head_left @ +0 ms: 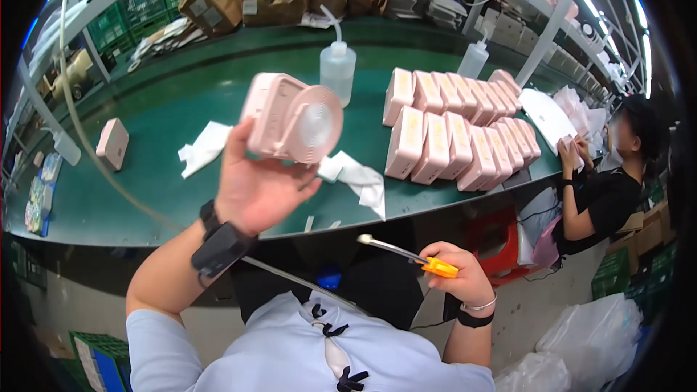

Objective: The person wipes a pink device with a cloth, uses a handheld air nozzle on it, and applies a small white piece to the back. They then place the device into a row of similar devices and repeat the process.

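Note:
My left hand [265, 192] is raised over the near edge of the bench, palm up, holding a pink box-shaped device [270, 120] by its lower left side. A round ringed disc [316, 125] with a pale centre stands out from the device's face. In front of my body, my right hand [466, 276] is closed around the orange handle of a slim tool [440, 267]. Its thin shaft points left and ends in a pale tip; its exact kind is unclear. White crumpled wipes [361, 183] lie on the bench behind my left hand.
Two rows of pink devices [435, 138] stand on the green bench [181, 207] at the right, with another pink device [112, 144] at the left. Two squeeze bottles [338, 72] stand further back. A pale hose [80, 112] hangs at the left. A co-worker [602, 189] sits at the right.

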`<control>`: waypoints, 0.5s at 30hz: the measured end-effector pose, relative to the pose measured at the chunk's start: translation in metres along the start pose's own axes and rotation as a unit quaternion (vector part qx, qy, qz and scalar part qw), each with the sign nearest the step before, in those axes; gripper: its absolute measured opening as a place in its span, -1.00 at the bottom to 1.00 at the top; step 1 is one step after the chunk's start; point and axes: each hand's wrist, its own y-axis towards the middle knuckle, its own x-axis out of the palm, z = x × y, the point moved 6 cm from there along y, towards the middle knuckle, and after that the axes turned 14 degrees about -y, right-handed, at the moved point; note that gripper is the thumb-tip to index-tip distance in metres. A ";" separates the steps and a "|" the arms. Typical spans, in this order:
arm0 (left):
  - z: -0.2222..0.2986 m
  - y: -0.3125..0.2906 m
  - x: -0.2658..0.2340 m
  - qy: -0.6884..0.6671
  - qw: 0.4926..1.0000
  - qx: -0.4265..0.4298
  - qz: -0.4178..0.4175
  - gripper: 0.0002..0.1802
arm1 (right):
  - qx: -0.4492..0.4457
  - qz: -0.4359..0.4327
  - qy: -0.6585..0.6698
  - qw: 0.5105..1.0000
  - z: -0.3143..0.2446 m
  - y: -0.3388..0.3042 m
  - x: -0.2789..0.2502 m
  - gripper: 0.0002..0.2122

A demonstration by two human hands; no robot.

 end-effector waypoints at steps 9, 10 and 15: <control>-0.005 0.096 -0.018 0.036 0.998 0.055 0.022 -0.07 | 0.114 0.262 0.093 0.954 0.012 -0.010 -0.017 -0.68; -0.002 0.090 -0.016 0.053 0.997 0.050 -0.019 -0.05 | 0.127 0.307 0.133 0.934 0.007 -0.010 -0.017 -0.70; 0.024 0.018 0.009 0.110 0.978 0.087 -0.157 0.08 | 0.085 0.367 0.182 0.908 0.005 0.008 -0.024 -0.69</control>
